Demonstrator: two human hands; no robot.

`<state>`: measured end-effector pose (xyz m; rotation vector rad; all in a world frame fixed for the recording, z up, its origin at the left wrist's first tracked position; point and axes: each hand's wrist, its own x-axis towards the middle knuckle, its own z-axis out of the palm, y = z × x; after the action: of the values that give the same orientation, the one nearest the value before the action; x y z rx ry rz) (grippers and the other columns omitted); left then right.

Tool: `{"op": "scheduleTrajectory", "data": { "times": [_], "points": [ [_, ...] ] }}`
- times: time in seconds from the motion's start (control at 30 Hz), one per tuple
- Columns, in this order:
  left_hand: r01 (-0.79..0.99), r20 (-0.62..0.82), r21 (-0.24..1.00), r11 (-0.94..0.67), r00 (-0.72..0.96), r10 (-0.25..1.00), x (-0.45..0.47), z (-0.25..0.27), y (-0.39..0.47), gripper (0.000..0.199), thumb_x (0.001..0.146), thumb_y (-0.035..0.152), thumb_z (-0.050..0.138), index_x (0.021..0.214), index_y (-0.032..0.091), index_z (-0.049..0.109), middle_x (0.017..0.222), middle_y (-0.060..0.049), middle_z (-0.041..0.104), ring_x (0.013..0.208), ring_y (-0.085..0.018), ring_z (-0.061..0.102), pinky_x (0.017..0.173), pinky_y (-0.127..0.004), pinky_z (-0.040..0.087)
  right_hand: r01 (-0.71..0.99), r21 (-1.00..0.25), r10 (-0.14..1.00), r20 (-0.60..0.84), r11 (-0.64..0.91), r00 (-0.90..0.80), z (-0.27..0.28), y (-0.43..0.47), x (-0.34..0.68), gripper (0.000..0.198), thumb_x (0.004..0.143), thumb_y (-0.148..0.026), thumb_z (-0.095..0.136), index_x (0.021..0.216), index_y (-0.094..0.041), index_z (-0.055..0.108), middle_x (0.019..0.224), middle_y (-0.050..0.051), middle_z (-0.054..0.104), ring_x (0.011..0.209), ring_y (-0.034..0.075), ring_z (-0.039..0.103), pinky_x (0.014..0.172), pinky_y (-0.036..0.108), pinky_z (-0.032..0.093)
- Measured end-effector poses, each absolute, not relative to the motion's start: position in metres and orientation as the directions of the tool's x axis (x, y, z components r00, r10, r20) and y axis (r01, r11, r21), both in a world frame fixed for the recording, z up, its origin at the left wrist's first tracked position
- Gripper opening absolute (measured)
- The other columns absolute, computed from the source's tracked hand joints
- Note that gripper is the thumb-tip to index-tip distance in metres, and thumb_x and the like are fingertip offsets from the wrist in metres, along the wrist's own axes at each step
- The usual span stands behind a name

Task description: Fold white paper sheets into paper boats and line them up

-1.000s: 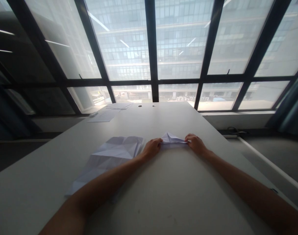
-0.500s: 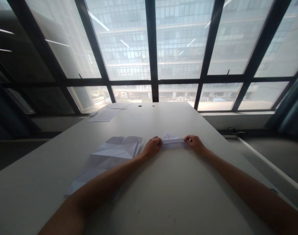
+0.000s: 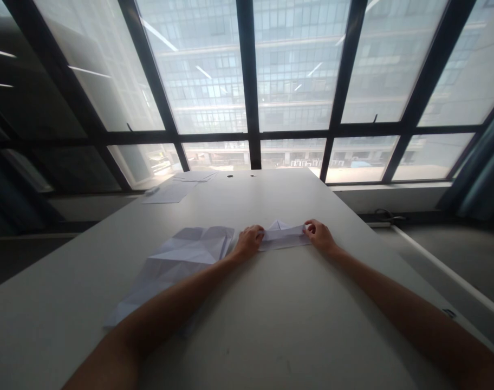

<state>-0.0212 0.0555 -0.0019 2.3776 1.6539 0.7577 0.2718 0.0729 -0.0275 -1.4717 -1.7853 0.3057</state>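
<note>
A small folded sheet of white paper (image 3: pixel 283 235) lies on the white table, with a pointed peak at its far side and a long straight strip along its near side. My left hand (image 3: pixel 250 239) pinches the left end of that strip. At the right end my right hand (image 3: pixel 317 234) grips the paper between thumb and fingers, its edge raised slightly off the layer beneath. Parts of both ends are hidden under the fingers. Beside my left forearm lies a pile of creased white paper (image 3: pixel 186 252), partly covered by the arm.
More flat paper sheets (image 3: pixel 169 192) lie at the table's far left. Two small dark holes sit near the far edge of the table (image 3: pixel 247 303). Beyond it stands a wall of windows, with blue curtains (image 3: pixel 480 168) at the sides and a pale pipe on the floor at right.
The strip of folded paper has lifted, showing more of the layer below it. My right hand has risen slightly, and the view has shifted a little.
</note>
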Motion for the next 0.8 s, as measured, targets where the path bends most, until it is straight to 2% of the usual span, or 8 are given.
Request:
{"op": "scheduleTrajectory", "data": {
  "times": [0.1,0.23,0.3,0.43,0.53,0.63,0.7,0.8],
  "points": [
    [0.817,0.328,0.399,-0.417,0.297,0.897,-0.021,0.0,0.055,0.016,0.09,0.028,0.059,0.1,0.02,0.067,0.103,-0.005,0.07,0.101,-0.022,0.062,0.091,-0.032,0.045,0.72,-0.579,0.868,0.493,0.384,-0.066,-0.024,0.07,0.271,0.035,0.079,-0.031,0.067,0.111,-0.019,0.064,0.09,0.006,0.069,0.082,0.021,0.063,0.077,0.032,0.048],
    [0.792,0.331,0.387,-0.472,0.359,0.873,-0.021,0.001,0.051,0.013,0.088,0.026,0.063,0.097,0.021,0.07,0.102,-0.005,0.07,0.1,-0.022,0.062,0.091,-0.033,0.045,0.78,-0.4,0.8,0.563,0.481,-0.205,-0.021,0.063,0.266,0.023,0.08,-0.029,0.068,0.102,-0.023,0.069,0.111,0.009,0.068,0.109,0.027,0.057,0.095,0.04,0.039],
    [0.779,0.334,0.38,-0.499,0.388,0.859,-0.02,0.002,0.05,0.013,0.088,0.026,0.062,0.097,0.022,0.071,0.104,-0.005,0.07,0.102,-0.021,0.062,0.092,-0.032,0.044,0.772,-0.334,0.779,0.544,0.541,-0.311,-0.02,0.06,0.263,0.018,0.082,-0.027,0.066,0.1,-0.024,0.071,0.113,0.008,0.069,0.11,0.026,0.057,0.098,0.041,0.035],
    [0.75,0.356,0.351,-0.56,0.446,0.821,-0.018,0.003,0.049,0.015,0.091,0.028,0.059,0.091,0.023,0.073,0.1,-0.004,0.071,0.098,-0.021,0.063,0.092,-0.032,0.045,0.738,-0.288,0.757,0.488,0.61,-0.436,-0.018,0.059,0.257,0.012,0.088,-0.023,0.06,0.088,-0.022,0.072,0.099,0.006,0.074,0.1,0.022,0.062,0.1,0.04,0.03],
    [0.74,0.353,0.352,-0.573,0.462,0.814,-0.017,0.002,0.05,0.02,0.094,0.03,0.054,0.089,0.022,0.073,0.094,-0.004,0.071,0.094,-0.02,0.064,0.09,-0.03,0.046,0.755,-0.309,0.777,0.492,0.578,-0.393,-0.017,0.06,0.253,0.017,0.091,-0.024,0.055,0.089,-0.021,0.072,0.091,0.006,0.074,0.091,0.021,0.064,0.096,0.037,0.032],
    [0.761,0.354,0.38,-0.526,0.406,0.842,-0.018,-0.001,0.052,0.022,0.094,0.028,0.052,0.105,0.022,0.07,0.097,-0.005,0.071,0.095,-0.02,0.064,0.089,-0.03,0.047,0.794,-0.348,0.824,0.474,0.499,-0.31,-0.018,0.061,0.25,0.018,0.092,-0.024,0.055,0.1,-0.021,0.07,0.09,0.005,0.074,0.088,0.02,0.065,0.091,0.034,0.036],
    [0.791,0.353,0.38,-0.479,0.355,0.866,-0.02,-0.003,0.053,0.025,0.092,0.026,0.055,0.114,0.021,0.066,0.101,-0.006,0.07,0.098,-0.021,0.063,0.091,-0.032,0.047,0.829,-0.352,0.854,0.456,0.434,-0.253,-0.02,0.061,0.249,0.02,0.09,-0.024,0.057,0.106,-0.021,0.069,0.095,0.006,0.073,0.094,0.021,0.064,0.089,0.034,0.037],
    [0.839,0.349,0.325,-0.437,0.323,0.88,-0.021,-0.003,0.052,0.026,0.089,0.024,0.059,0.114,0.022,0.066,0.109,-0.007,0.067,0.107,-0.024,0.06,0.096,-0.037,0.045,0.878,-0.334,0.876,0.449,0.344,-0.172,-0.022,0.061,0.25,0.021,0.088,-0.027,0.062,0.106,-0.021,0.068,0.104,0.008,0.07,0.103,0.024,0.06,0.089,0.035,0.037]
  ]
}}
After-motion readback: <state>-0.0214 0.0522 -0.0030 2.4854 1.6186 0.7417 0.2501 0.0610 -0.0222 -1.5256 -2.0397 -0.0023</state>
